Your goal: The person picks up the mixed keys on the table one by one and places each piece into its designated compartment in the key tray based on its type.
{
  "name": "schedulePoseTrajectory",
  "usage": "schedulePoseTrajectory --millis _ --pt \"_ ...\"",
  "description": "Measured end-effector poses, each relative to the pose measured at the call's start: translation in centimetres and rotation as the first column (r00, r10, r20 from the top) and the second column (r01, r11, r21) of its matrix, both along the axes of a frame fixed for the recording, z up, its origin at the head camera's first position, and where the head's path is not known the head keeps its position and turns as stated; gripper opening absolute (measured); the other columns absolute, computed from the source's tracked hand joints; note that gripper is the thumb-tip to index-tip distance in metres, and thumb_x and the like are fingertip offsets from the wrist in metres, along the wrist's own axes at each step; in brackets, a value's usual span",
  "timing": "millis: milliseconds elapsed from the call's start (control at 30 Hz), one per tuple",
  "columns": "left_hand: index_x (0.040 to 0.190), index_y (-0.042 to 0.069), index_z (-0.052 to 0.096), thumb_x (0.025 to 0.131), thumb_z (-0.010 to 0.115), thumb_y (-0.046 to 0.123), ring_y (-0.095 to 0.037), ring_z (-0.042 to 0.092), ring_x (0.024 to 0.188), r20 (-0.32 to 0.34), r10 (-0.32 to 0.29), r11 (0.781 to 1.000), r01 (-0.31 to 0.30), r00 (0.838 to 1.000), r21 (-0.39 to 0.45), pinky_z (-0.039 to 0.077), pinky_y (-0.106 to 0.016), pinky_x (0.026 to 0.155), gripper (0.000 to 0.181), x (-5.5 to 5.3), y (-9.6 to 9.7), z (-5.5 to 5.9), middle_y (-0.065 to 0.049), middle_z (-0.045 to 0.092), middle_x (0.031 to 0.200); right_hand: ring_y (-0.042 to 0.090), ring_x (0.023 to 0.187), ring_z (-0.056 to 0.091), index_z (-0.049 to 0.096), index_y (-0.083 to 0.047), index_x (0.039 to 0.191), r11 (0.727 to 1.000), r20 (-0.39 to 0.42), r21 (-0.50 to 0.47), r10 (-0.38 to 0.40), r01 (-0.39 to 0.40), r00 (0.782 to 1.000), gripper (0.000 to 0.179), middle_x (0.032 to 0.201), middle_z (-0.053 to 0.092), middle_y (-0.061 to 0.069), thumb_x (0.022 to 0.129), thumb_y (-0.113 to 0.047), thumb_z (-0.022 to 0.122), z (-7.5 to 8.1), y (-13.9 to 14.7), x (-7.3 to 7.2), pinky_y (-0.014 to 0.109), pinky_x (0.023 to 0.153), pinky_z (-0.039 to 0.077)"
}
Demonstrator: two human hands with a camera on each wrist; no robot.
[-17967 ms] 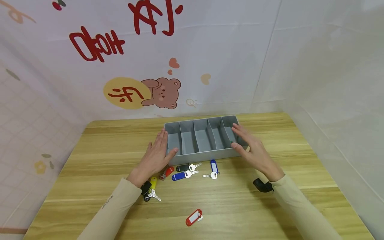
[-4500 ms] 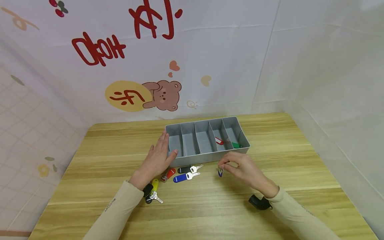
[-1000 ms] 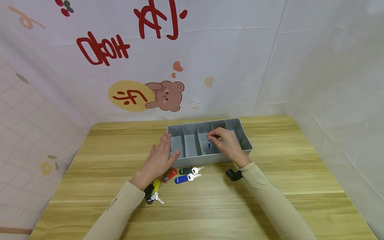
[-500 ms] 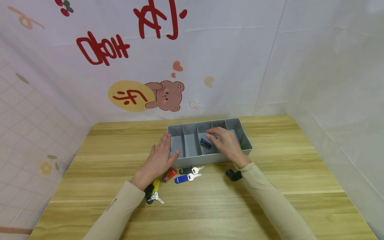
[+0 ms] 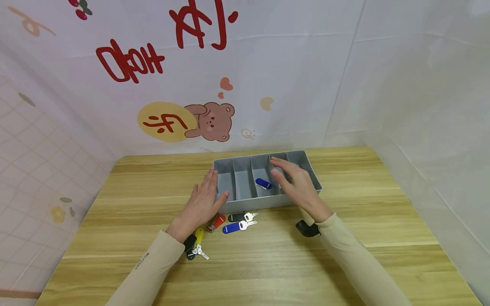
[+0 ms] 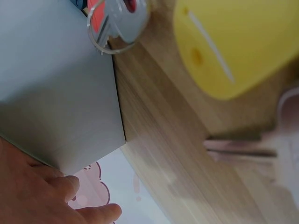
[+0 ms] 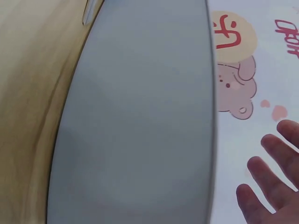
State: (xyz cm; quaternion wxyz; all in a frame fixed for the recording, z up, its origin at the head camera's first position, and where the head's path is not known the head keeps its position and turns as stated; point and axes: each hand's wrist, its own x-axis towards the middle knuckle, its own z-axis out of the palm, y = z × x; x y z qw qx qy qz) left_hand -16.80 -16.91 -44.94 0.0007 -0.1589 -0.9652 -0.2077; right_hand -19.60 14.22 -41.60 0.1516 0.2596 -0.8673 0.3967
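Note:
In the head view, my left hand (image 5: 202,194) rests against the left end of the grey compartment tray (image 5: 252,205), fingers straight. Over the tray's right half hovers my right hand (image 5: 300,187), its fingers relaxed and holding nothing. A blue key tag (image 5: 263,183) lies in the middle compartment; the two compartments to its left look bare. My right hand covers much of the two on the right. In front of the tray lie a black key tag (image 5: 236,217), another blue key tag (image 5: 231,228) and a red key tag (image 5: 220,221), with keys attached.
By my left wrist, a yellow key tag (image 5: 199,234) and a dark tag lie with keys (image 5: 200,251). The yellow tag (image 6: 233,46) looms close in the left wrist view. A printed cloth wall (image 5: 291,76) stands behind the wooden table (image 5: 268,267).
Since 18 seconds ago, the near red tag has left the table; red and green tags appeared in right compartments. Within the last second, my right hand released a blue key tag and drew back right.

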Motion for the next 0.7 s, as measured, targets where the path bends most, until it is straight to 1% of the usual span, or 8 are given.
schedulePoseTrajectory --millis 100,167,267,367,400,567,700 --pt "0.162 -0.007 0.014 0.108 0.044 0.051 -0.035 0.010 0.158 0.003 0.002 1.000 -0.002 1.000 0.006 0.019 -0.074 0.116 0.085 0.0 0.0 0.0 -0.018 0.001 0.173 0.029 0.139 0.052 0.063 -0.013 0.144 1.000 -0.004 0.005 0.001 -0.001 1.000 0.046 0.150 0.057 0.004 0.108 -0.040 0.054 0.1 0.5 0.6 0.053 0.103 0.050" --pt "0.162 -0.007 0.013 0.108 0.044 0.051 -0.035 0.010 0.158 0.005 0.002 1.000 -0.003 1.000 0.008 0.019 -0.074 0.116 0.085 0.0 -0.1 -0.1 -0.018 0.001 0.173 0.029 0.140 0.051 0.062 -0.013 0.144 1.000 -0.003 0.002 0.005 -0.005 1.000 0.045 0.151 0.057 0.003 0.108 -0.038 0.054 0.2 1.0 1.0 0.054 0.099 0.052" --pt "0.162 -0.007 0.013 0.108 0.044 0.051 -0.035 0.010 0.158 0.003 0.002 1.000 -0.002 1.000 0.007 0.019 -0.074 0.116 0.085 0.0 -0.1 -0.1 -0.019 0.001 0.173 0.029 0.141 0.050 0.062 -0.011 0.144 1.000 -0.001 -0.005 0.008 -0.008 1.000 0.042 0.151 0.056 0.004 0.108 -0.033 0.055 0.3 1.8 1.5 0.055 0.103 0.049" --pt "0.162 -0.008 0.013 0.108 0.045 0.050 -0.035 0.010 0.158 0.003 0.002 1.000 -0.002 1.000 0.008 0.019 -0.074 0.115 0.085 0.0 -0.1 0.0 -0.020 0.002 0.172 0.028 0.142 0.049 0.062 -0.011 0.144 1.000 0.005 -0.003 -0.006 0.006 1.000 0.041 0.152 0.056 0.003 0.108 -0.029 0.057 0.2 2.7 2.0 0.054 0.113 0.040" --pt "0.162 -0.008 0.013 0.108 0.045 0.050 -0.035 0.010 0.158 0.003 0.001 1.000 -0.001 1.000 0.007 0.019 -0.074 0.115 0.085 0.1 -0.1 0.0 -0.020 0.002 0.172 0.028 0.142 0.049 0.062 -0.011 0.144 1.000 0.004 0.000 -0.015 0.015 1.000 0.041 0.152 0.056 0.003 0.107 -0.029 0.057 0.2 3.0 2.1 0.054 0.114 0.038" --pt "0.162 -0.008 0.012 0.108 0.044 0.051 -0.035 0.010 0.158 0.004 0.002 1.000 -0.002 1.000 0.001 0.020 -0.074 0.116 0.086 0.1 0.0 0.1 -0.019 0.002 0.172 0.032 0.142 0.049 0.061 -0.008 0.145 0.998 -0.014 0.031 -0.060 0.060 0.998 0.045 0.152 0.055 0.006 0.105 -0.029 0.061 -0.3 4.6 2.3 0.056 0.114 0.038" --pt "0.162 -0.008 0.011 0.108 0.043 0.051 -0.034 0.009 0.158 0.003 0.000 1.000 0.000 1.000 0.002 0.020 -0.073 0.116 0.086 0.1 -0.1 0.0 -0.019 0.001 0.172 0.035 0.144 0.046 0.058 -0.008 0.148 0.995 0.003 0.051 -0.089 0.089 0.996 0.050 0.155 0.053 0.007 0.104 -0.030 0.063 -1.0 6.1 2.1 0.059 0.113 0.038"
